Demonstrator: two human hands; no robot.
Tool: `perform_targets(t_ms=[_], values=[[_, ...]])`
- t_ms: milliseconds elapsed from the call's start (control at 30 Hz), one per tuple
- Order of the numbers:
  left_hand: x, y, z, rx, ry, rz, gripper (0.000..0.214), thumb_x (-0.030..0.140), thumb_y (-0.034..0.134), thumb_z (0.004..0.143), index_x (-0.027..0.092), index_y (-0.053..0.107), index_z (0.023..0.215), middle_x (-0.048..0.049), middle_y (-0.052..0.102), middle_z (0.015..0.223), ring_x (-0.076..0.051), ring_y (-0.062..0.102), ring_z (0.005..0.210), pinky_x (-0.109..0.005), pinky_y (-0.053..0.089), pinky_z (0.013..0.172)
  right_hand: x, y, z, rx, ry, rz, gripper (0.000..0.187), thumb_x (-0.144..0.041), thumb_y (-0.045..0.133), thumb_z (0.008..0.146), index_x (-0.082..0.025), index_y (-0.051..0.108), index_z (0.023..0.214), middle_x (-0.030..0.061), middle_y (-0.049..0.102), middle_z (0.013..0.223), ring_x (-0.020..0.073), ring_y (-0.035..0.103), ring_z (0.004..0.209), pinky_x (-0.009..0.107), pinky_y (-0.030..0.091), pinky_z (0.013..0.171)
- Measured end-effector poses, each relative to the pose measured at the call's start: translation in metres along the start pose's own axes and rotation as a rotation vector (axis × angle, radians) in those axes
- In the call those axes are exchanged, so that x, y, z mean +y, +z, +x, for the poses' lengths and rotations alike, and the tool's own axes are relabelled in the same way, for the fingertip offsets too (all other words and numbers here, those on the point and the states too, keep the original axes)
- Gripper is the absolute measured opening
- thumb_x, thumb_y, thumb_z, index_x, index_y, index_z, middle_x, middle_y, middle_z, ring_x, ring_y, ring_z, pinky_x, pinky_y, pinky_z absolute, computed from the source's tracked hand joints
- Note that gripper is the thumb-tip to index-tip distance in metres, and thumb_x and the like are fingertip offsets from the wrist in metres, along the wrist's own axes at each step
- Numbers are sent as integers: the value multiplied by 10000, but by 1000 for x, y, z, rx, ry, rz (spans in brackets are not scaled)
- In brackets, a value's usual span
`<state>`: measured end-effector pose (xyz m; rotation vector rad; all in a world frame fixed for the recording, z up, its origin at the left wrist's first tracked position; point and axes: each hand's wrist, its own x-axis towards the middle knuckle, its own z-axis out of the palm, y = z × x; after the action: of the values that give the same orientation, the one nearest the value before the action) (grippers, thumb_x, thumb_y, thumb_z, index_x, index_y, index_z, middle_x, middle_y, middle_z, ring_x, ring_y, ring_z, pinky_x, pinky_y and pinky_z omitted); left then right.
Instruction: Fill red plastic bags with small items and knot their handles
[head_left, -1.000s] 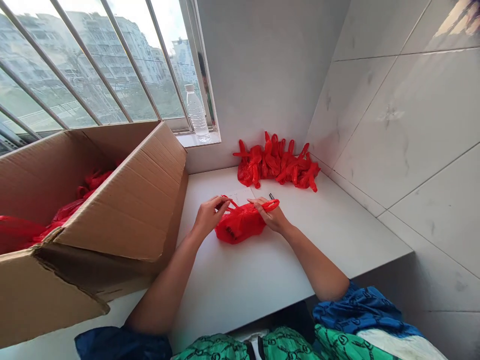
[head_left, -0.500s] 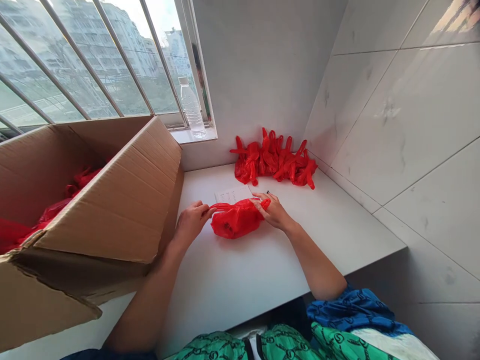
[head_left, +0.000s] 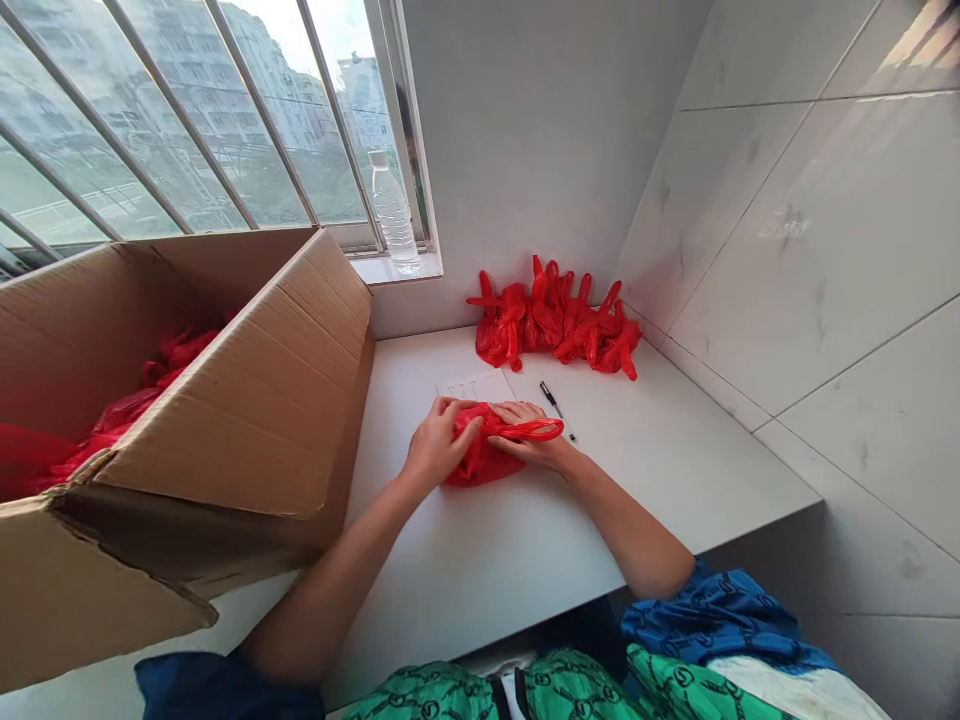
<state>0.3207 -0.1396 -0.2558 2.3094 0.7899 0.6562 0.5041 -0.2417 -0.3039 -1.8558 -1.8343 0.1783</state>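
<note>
A red plastic bag (head_left: pixel 484 465) lies on the white table between my hands, its contents hidden. My left hand (head_left: pixel 441 440) is curled over the bag's left side, thumb pointing right. My right hand (head_left: pixel 529 432) grips the right side, with a looped handle of the bag lying across its fingers and sticking out to the right. Just behind the bag is a sheet of paper (head_left: pixel 474 386) with handwriting, partly covered by the hands. A black pen (head_left: pixel 555 404) rests on the table beyond my right hand.
Several tied red bags (head_left: pixel 555 320) are heaped against the back wall. On the left stands an open cardboard box (head_left: pixel 247 390) with more red bags (head_left: pixel 127 410) inside. A clear bottle (head_left: pixel 394 215) stands on the window sill. The table's front edge (head_left: pixel 555 612) is close to my body.
My left hand has moved right from the bag's stretched handle onto the bag itself. The handle now lies over my right hand. The pen has come into clear view. The camera has shifted slightly.
</note>
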Motion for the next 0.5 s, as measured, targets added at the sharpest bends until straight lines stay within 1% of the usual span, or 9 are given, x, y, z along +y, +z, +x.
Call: perform_targets(t_ms=[67, 100, 167, 267, 367, 433, 500], values=[[-4, 15, -2, -17, 137, 306, 442, 443, 517, 944, 233, 581, 1328, -125, 539, 1388, -319, 539, 1227, -492, 435, 1032, 2, 7, 0, -6, 1, -44, 610, -551, 389, 990, -235, 379, 1512, 71, 448, 1525, 236, 394, 1403, 428, 280, 1175], [-7, 23, -4, -51, 175, 394, 468, 422, 495, 959, 232, 535, 1385, -122, 509, 1440, -325, 490, 1294, -509, 394, 1077, 4, 11, 1, -14, 8, -71, 613, -528, 386, 993, -222, 357, 1524, 71, 418, 1547, 236, 363, 1425, 428, 269, 1183], [-13, 35, -7, -131, 194, 480, 497, 397, 422, 997, 207, 457, 1455, -115, 472, 1495, -304, 430, 1369, -508, 327, 1142, 7, 20, 1, -36, 32, -130, 626, -494, 395, 990, -201, 325, 1539, 70, 356, 1582, 247, 296, 1467, 445, 235, 1200], [-20, 46, -10, -182, 168, 515, 522, 391, 348, 1023, 140, 429, 1473, -122, 434, 1527, -282, 380, 1420, -488, 246, 1198, 12, 32, 2, -45, 47, -191, 632, -466, 390, 987, -189, 305, 1548, 69, 305, 1603, 253, 250, 1490, 468, 201, 1211], [-23, 50, -12, -182, 159, 492, 532, 388, 333, 1026, 116, 425, 1473, -125, 417, 1537, -274, 363, 1434, -476, 238, 1206, 13, 39, 0, -35, 34, -206, 615, -436, 371, 989, -179, 314, 1544, 75, 298, 1604, 257, 253, 1489, 485, 195, 1210], [-23, 49, -15, -177, 144, 476, 528, 391, 354, 1019, 128, 429, 1470, -125, 422, 1533, -266, 372, 1430, -463, 249, 1201, 14, 42, -4, -22, 20, -205, 598, -415, 375, 984, -178, 345, 1532, 88, 329, 1591, 269, 266, 1483, 500, 212, 1203], [-21, 46, -20, -168, 136, 465, 525, 417, 387, 1007, 147, 451, 1452, -125, 443, 1520, -261, 399, 1412, -449, 274, 1188, 15, 42, -7, 4, -10, -179, 571, -402, 399, 973, -186, 407, 1501, 108, 399, 1554, 283, 321, 1457, 508, 258, 1183]])
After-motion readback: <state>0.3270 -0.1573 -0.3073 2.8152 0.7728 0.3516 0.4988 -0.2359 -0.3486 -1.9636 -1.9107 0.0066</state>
